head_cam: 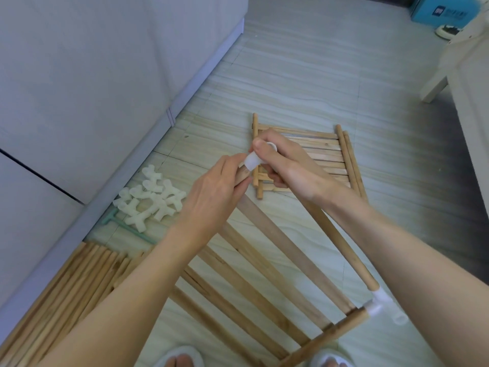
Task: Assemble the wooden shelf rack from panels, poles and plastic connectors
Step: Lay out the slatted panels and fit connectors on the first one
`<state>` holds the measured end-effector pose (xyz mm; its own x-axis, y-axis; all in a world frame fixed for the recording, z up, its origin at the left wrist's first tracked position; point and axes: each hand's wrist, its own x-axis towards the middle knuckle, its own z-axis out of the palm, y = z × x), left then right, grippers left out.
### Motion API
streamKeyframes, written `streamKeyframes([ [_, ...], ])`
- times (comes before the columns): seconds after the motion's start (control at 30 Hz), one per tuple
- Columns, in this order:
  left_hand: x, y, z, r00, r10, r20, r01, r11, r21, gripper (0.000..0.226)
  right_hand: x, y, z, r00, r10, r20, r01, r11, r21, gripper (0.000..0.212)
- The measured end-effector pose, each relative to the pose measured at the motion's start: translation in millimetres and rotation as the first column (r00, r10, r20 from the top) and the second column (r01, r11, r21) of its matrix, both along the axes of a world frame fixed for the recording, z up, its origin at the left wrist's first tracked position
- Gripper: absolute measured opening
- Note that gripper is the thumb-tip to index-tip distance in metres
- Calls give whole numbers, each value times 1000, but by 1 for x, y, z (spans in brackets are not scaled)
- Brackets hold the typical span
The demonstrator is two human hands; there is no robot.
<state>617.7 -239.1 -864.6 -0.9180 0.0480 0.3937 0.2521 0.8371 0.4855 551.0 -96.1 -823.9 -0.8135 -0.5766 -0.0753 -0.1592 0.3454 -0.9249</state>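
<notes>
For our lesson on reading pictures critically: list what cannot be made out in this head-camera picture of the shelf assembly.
- Whether the pole end is seated inside the white connector: the left hand and right hand cover the joint.
- The full length of the pole bundle: cut off by the bottom-left edge.
- The print on the blue box: too small and blurred.
- The near end of the slatted panel: hidden by the forearms.

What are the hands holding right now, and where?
Left hand grips the panel's pole near its top end; right hand holds the white connector on that end.
</notes>
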Motion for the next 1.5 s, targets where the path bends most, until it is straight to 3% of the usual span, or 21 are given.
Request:
streamKeyframes([
  [0.33,24,16,-13,998,-40,46,46,988,-148,29,21,15,-22,998,-41,48,37,995,89,26],
  [0.7,23,18,-16,986,-132,98,136,990,-42,31,25,21,-32,992,-116,55,114,993,28,23],
  [1.17,29,13,-14,982,-161,100,172,980,-105,22,36,16,-27,989,-127,72,123,991,61,25],
  [1.37,31,15,-22,990,-100,101,102,995,-15,23,42,17,-31,993,-97,60,93,993,69,22],
  [1.5,30,2,-30,954,8,301,-49,990,130,41,35,24,-32,988,-155,22,151,982,109,22],
])
